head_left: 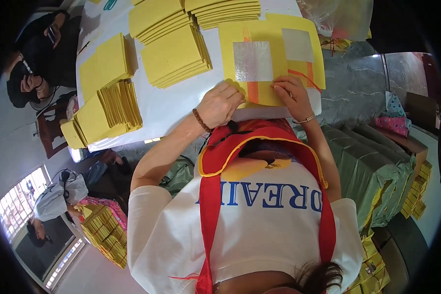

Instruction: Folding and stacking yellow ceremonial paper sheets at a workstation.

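Note:
In front of me at the table's near edge lies a yellow joss paper sheet (pixel 229 46), with a silver foil square (pixel 253 61) and an orange stripe down its middle. My left hand (pixel 223 104), with a brown bead bracelet at the wrist, has its fingers curled closed on the sheet's near left corner. My right hand (pixel 295 98), wearing a bangle, pinches the sheet near its right edge. A second sheet with a foil square (pixel 298 45) lies partly under the first, to the right. A loose orange strip crosses it beside my right fingers.
Fanned stacks of folded yellow paper (pixel 174 55) cover the white table (pixel 137 90) to the left and at the back. A plastic bag (pixel 335 17) stands at the far right. Large green wrapped bundles (pixel 370 169) sit right of me. Other people (pixel 46 59) are at the left.

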A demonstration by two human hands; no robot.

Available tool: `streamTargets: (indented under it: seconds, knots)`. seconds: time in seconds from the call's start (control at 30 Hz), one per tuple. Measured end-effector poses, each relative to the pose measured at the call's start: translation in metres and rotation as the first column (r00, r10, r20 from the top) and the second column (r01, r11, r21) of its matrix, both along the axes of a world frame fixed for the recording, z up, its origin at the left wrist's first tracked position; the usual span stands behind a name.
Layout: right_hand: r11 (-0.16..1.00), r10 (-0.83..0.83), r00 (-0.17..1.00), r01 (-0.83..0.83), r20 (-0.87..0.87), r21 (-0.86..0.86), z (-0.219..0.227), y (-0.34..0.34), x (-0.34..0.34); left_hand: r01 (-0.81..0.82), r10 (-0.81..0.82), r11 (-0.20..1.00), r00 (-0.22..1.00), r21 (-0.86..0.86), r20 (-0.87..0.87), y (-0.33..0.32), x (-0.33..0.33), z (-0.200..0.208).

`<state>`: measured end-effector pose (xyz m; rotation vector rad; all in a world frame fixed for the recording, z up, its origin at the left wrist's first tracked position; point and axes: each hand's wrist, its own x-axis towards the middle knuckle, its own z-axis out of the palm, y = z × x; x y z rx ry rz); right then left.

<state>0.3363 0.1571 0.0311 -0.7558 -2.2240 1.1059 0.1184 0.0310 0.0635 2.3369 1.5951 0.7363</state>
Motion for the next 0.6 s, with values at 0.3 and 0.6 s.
streamTargets:
  seconds: [0.3,0.6]
  knots:
    - [0.99,0.028,0.999,-0.033,-0.036,-0.136,-0.001,0.004,0.004,-0.051,0.065,0.988,0.993,-0.146,0.098,0.008,-0.007,0.007]
    - [0.975,0.056,0.995,-0.073,-0.087,-0.212,0.0,0.007,0.006,-0.009,0.107,0.945,0.953,-0.328,0.283,0.018,-0.015,0.005]
